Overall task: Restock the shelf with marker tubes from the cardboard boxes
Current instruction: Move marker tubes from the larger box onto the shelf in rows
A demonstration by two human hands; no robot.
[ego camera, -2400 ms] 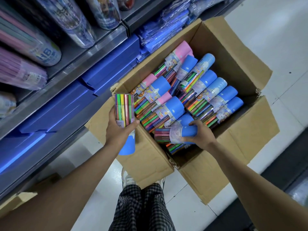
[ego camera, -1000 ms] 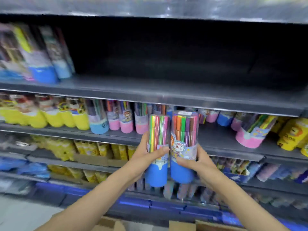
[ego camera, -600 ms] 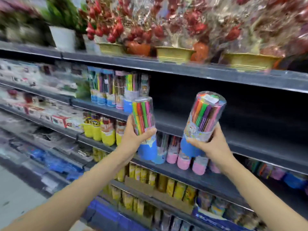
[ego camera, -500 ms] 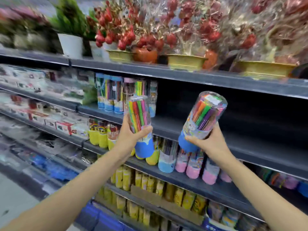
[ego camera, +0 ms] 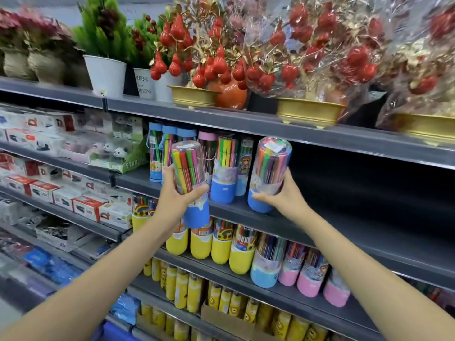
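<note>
Both held marker tubes, the left tube (ego camera: 188, 178) and the right tube (ego camera: 268, 173), are clear with blue bases, showing pens in pink, green, orange and purple. The shelf (ego camera: 344, 232) is dark grey. Below stand yellow-based tubes (ego camera: 200, 244) and, further right, pink-based tubes (ego camera: 310, 284); above, red fruit ornaments (ego camera: 214, 65) sit in gold pots (ego camera: 309, 112).
</note>
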